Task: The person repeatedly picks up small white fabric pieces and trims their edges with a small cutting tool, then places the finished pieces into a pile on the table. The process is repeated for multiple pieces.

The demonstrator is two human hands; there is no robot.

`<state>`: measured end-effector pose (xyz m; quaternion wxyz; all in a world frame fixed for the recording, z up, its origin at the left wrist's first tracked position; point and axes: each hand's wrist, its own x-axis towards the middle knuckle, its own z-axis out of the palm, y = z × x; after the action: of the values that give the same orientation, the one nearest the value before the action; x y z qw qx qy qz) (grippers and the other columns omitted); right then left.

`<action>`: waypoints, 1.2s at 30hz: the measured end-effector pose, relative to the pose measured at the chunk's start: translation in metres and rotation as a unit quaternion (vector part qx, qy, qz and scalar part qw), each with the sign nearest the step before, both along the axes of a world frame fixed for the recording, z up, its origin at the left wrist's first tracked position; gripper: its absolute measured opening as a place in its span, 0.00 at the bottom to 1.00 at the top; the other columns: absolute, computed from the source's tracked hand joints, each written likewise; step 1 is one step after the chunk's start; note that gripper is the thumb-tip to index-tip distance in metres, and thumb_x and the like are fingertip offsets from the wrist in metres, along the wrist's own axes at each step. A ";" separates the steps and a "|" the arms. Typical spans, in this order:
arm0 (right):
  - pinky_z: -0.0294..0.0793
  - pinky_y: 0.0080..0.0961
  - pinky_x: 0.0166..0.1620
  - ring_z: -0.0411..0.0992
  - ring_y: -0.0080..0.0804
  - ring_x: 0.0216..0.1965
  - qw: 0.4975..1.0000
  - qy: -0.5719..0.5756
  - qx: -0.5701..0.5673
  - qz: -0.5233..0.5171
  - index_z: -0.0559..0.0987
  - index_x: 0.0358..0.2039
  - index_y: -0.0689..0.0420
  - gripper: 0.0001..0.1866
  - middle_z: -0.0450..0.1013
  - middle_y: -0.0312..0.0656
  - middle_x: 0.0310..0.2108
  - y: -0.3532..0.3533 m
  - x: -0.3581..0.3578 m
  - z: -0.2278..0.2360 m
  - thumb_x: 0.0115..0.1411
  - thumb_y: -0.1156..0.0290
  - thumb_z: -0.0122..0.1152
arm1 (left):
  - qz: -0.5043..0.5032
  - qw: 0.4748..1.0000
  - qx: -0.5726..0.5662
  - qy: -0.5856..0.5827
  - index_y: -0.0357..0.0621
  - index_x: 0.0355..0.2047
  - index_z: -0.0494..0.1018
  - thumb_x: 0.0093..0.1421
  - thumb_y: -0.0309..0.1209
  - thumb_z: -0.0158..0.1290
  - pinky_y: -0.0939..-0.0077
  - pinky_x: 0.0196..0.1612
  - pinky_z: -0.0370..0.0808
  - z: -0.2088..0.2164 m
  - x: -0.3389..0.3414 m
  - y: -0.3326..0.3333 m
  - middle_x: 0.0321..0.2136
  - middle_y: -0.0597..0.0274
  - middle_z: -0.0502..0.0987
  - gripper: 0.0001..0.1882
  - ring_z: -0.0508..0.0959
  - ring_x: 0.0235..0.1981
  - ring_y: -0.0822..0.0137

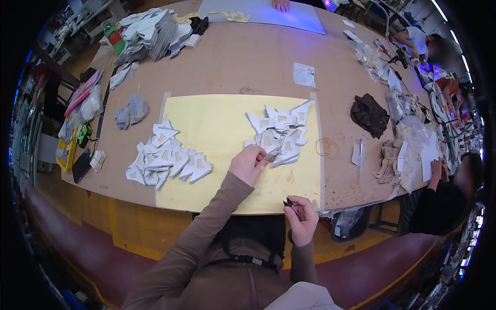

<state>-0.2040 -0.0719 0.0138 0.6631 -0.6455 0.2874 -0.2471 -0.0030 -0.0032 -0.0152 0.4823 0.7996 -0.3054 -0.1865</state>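
My left hand point(248, 164) reaches to the near edge of the right pile of white cut-out pieces point(281, 121), its fingers pinched on the edge of one angular white piece. My right hand point(304, 221) is closed around a small black tool with a pointed, forked tip point(288, 202), which looks like thread snips; most of it is hidden in the palm. It hovers at the table's front edge, apart from the pile. A second heap of similar white pieces point(168, 157) overlaps the left edge of the yellow sheet point(217, 129) under the work.
Grey bundles point(131, 111) lie on the left, stacked white pieces point(152, 33) at the far left. A dark brown cloth point(369, 114), a pen point(361, 152) and beige bundled pieces point(388, 161) are on the right. A person in black point(439, 206) works at the right edge.
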 end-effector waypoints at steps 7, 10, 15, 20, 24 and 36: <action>0.68 0.17 0.32 0.69 0.24 0.27 0.956 -0.019 -0.272 0.107 0.79 0.43 0.65 0.17 0.75 0.43 0.32 0.000 0.038 0.035 0.50 0.87 0.63 | -0.059 0.976 -0.095 0.184 0.32 0.33 0.76 0.59 0.26 0.60 0.79 0.33 0.68 0.033 -0.014 0.055 0.28 0.63 0.74 0.08 0.70 0.27 0.74; 0.72 0.23 0.30 0.73 0.32 0.26 0.933 -0.025 -0.341 0.112 0.80 0.44 0.64 0.18 0.76 0.47 0.31 0.000 0.056 0.031 0.51 0.87 0.64 | -0.083 0.960 -0.144 0.223 0.31 0.31 0.76 0.59 0.22 0.59 0.80 0.33 0.66 0.049 -0.019 0.072 0.28 0.63 0.73 0.05 0.69 0.29 0.75; 0.73 0.24 0.30 0.75 0.35 0.27 0.918 -0.035 -0.370 0.140 0.80 0.46 0.63 0.20 0.76 0.47 0.30 0.008 0.063 0.028 0.51 0.86 0.65 | -0.070 0.964 -0.148 0.211 0.31 0.31 0.76 0.59 0.21 0.59 0.79 0.34 0.66 0.051 -0.018 0.092 0.28 0.62 0.73 0.04 0.70 0.29 0.73; 0.71 0.22 0.29 0.74 0.33 0.26 0.928 -0.030 -0.338 0.156 0.80 0.48 0.63 0.21 0.75 0.46 0.30 0.011 0.058 0.032 0.51 0.87 0.64 | -0.079 0.975 -0.147 0.146 0.32 0.32 0.76 0.61 0.26 0.59 0.77 0.36 0.70 0.055 -0.020 0.094 0.29 0.59 0.74 0.08 0.74 0.30 0.68; 0.71 0.22 0.29 0.74 0.32 0.26 0.929 -0.020 -0.330 0.164 0.81 0.48 0.63 0.21 0.75 0.46 0.29 0.011 0.056 0.034 0.51 0.87 0.63 | -0.074 0.978 -0.149 0.124 0.32 0.31 0.76 0.57 0.23 0.60 0.76 0.36 0.69 0.053 -0.022 0.094 0.28 0.58 0.74 0.05 0.74 0.30 0.67; 0.71 0.26 0.28 0.74 0.35 0.24 0.935 -0.024 -0.315 0.162 0.82 0.46 0.60 0.20 0.76 0.43 0.30 0.012 0.052 0.034 0.50 0.84 0.65 | -0.082 0.983 -0.137 0.089 0.32 0.32 0.76 0.59 0.24 0.59 0.73 0.36 0.72 0.054 -0.027 0.099 0.30 0.57 0.74 0.06 0.76 0.31 0.65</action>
<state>-0.1523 -0.0600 0.0476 0.4634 -0.8530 0.0698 -0.2298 -0.0299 0.0956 0.0390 0.5955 0.6784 -0.3484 -0.2527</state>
